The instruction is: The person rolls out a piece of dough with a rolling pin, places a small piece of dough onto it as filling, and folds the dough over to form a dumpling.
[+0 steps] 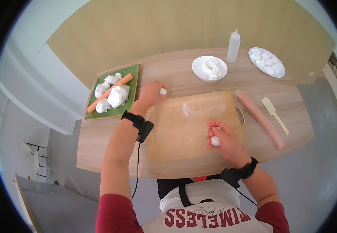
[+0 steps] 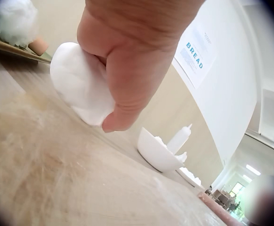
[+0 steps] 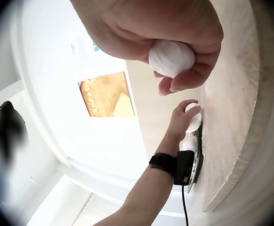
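Observation:
The left hand point(image 1: 151, 94) grips a white lump point(image 1: 163, 91) just right of the green plate, beyond the board's upper left corner. In the left wrist view this lump point(image 2: 78, 82) looks smooth and rounded, with the thumb pressed along its side. Above the right part of the wooden board point(image 1: 176, 136), the right hand point(image 1: 226, 141) has its fingers curled round a smaller white ball point(image 1: 215, 141). The right wrist view shows that ball point(image 3: 172, 58) held between palm and fingertips.
A green plate point(image 1: 131, 92) at the left holds white lumps and an orange stick. Behind the board stand a white bowl point(image 1: 219, 77), a squeeze bottle point(image 1: 233, 47) and an oval plate point(image 1: 252, 62) of white pieces. A pink roll point(image 1: 259, 119) and a spatula point(image 1: 271, 108) lie right.

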Tool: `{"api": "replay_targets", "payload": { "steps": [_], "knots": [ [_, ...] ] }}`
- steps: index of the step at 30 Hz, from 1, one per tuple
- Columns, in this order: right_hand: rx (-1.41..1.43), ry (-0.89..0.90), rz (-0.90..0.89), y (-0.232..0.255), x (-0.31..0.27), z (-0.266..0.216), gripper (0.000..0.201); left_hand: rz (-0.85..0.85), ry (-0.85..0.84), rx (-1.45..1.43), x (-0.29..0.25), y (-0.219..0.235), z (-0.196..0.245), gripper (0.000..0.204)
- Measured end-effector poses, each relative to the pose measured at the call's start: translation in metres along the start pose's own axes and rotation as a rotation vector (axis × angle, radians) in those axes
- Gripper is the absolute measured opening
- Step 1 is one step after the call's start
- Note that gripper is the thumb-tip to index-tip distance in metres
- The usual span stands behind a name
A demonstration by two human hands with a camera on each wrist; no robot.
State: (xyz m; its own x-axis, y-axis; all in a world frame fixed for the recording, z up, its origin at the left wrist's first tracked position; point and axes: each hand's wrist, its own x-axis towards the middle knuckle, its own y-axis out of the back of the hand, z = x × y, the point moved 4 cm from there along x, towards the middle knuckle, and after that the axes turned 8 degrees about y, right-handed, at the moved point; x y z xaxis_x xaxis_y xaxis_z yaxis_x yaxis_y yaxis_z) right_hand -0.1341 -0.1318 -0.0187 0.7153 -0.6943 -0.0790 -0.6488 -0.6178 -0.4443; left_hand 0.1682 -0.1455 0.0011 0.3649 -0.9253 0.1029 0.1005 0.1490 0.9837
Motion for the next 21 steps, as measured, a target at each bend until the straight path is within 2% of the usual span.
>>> {"api": "replay_targets", "payload": {
  "steps": [2, 4, 5, 7, 11, 13, 14, 16, 18, 21],
  "knots": [
    [-0.007, 0.017, 0.004, -0.002, 0.003, -0.001, 0.019, -0.062, -0.020, -0.027, 0.006, -0.008, -0.001, 0.034],
    [-0.032, 0.043, -0.004, -0.008, 0.003, -0.005, 0.021, -0.206, -0.018, -0.055, 0.009, -0.016, -0.003, 0.039],
    [-0.033, 0.047, 0.013, -0.007, 0.004, -0.004, 0.021, -0.211, -0.034, -0.059, 0.009, -0.020, -0.005, 0.039],
    [-0.002, 0.071, -0.025, -0.007, 0.007, -0.001, 0.030, -0.039, -0.037, -0.113, 0.004, -0.018, -0.006, 0.045],
    [0.091, 0.016, 0.046, -0.008, 0.010, 0.004, 0.036, 0.033, 0.008, -0.057, -0.003, -0.014, 0.006, 0.045],
    [0.152, 0.024, 0.071, -0.010, 0.009, 0.002, 0.036, 0.281, -0.031, -0.129, -0.015, 0.001, 0.014, 0.039],
    [0.154, 0.012, 0.081, -0.008, 0.011, 0.004, 0.036, 0.266, -0.029, -0.134, -0.026, 0.009, 0.023, 0.039],
    [0.199, 0.138, -0.031, -0.008, 0.013, 0.004, 0.034, 0.161, -0.077, -0.770, -0.057, 0.023, 0.048, 0.038],
    [0.186, 0.106, 0.032, -0.017, 0.013, -0.001, 0.031, 0.017, -0.028, -0.969, -0.098, 0.035, 0.078, 0.040],
    [0.209, 0.114, 0.100, -0.028, 0.010, -0.004, 0.028, -0.192, 0.204, -1.492, -0.150, 0.012, 0.111, 0.047]
  ]
}}
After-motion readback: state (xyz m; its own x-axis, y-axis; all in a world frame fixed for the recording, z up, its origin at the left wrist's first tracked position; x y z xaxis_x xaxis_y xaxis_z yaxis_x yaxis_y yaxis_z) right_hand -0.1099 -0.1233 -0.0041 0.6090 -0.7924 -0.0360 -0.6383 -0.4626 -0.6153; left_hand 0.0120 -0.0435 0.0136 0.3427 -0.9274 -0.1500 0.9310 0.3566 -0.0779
